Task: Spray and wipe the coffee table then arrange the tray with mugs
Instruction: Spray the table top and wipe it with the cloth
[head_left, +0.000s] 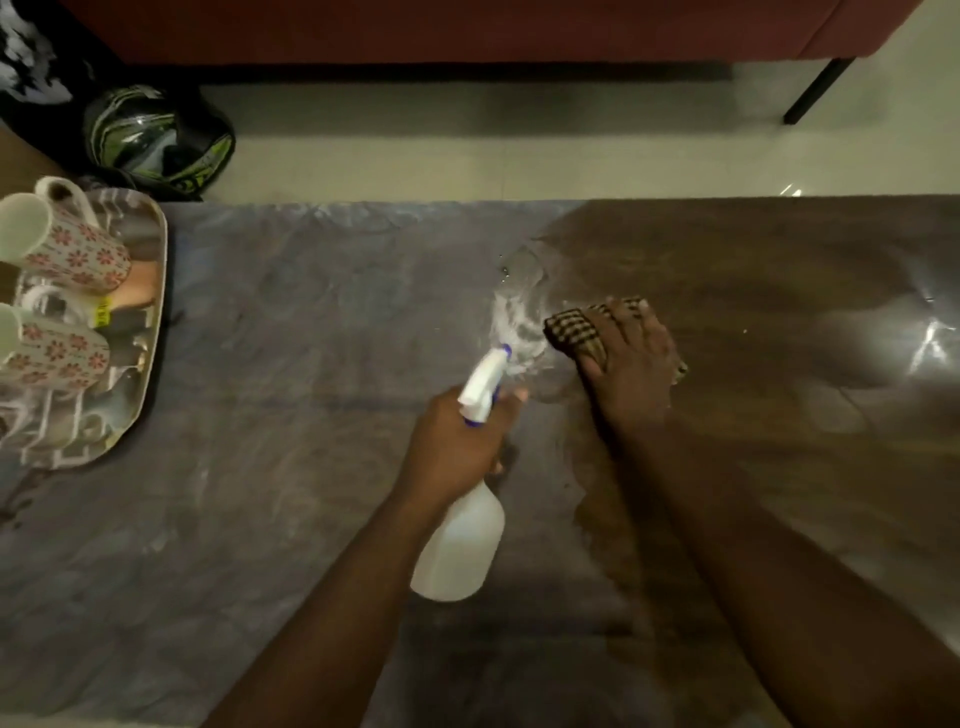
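We see a black-and-green glossy helmet (158, 140) on the pale tiled floor (519, 156). Beyond it stands a dark red sofa (441, 28) on a black metal leg (815, 91).

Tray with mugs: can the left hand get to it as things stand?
Probably not yet: the left hand is closed around the spray bottle. The tabletop toward the tray is otherwise bare.

Left hand (457, 441) around spray bottle (462, 545), right hand (631, 364) flat on checked cloth (571, 330).
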